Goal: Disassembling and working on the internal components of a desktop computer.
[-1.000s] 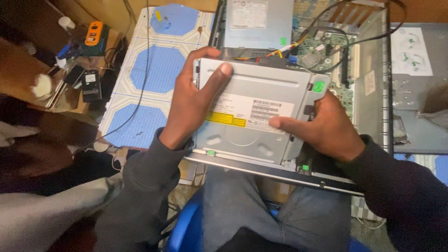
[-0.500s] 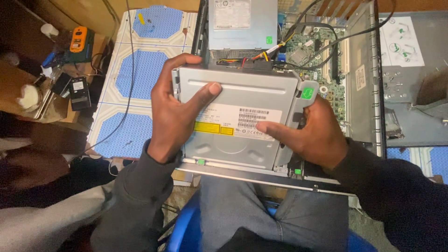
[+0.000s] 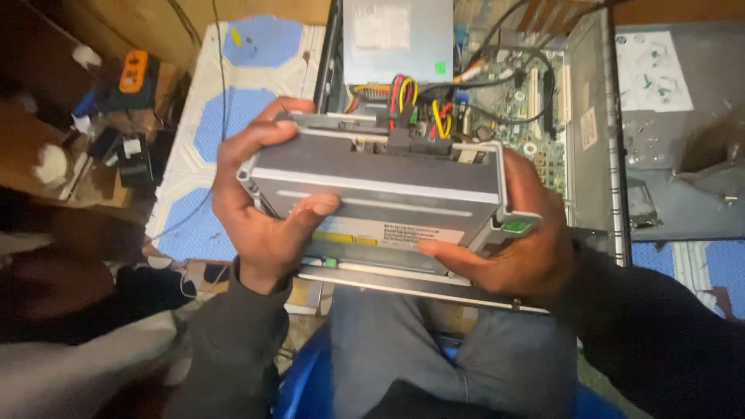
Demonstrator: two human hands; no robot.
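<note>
The left hand point(image 3: 260, 213) and right hand point(image 3: 516, 248) clasp the ends of the grey optical drive point(image 3: 380, 198), fingers wrapped round its stiff, likely slick metal shell, cables point(image 3: 403, 101) attached behind.

Matt grey metal drive point(image 3: 380, 182); green plastic latch point(image 3: 516, 226).

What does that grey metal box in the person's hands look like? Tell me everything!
The optical drive is a flat grey metal box with a yellow and white label underneath and a green plastic tab at its right corner. It is tilted up, one edge towards the camera, over the open computer case. Red, yellow and black cables plug into its far end. The left hand grips its left side, and the right hand holds its right side.
</note>
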